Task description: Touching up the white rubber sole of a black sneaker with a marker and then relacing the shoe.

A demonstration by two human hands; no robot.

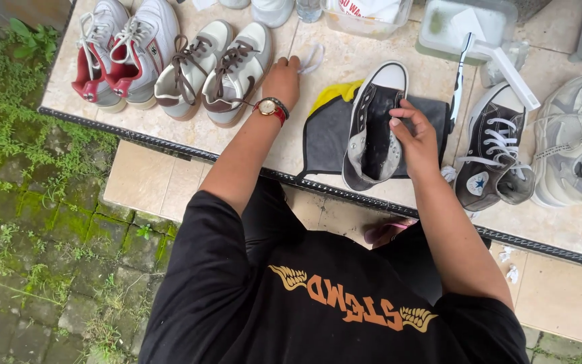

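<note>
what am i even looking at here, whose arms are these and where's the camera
There is one picture, taken by a camera worn on a person's head, looking down. That is why you see their own black shirt at the bottom and both arms stretching away from you onto a tiled ledge.

The left hand reaches to a white shoelace lying on the tiles, fingertips at it. The right hand grips a black high-top sneaker without its lace, which rests on a grey cloth with a yellow cloth behind.

Its laced partner sneaker stands to the right, next to grey trainers. On the left sit a cream and brown pair and a white and red pair. Plastic tubs line the back.
</note>
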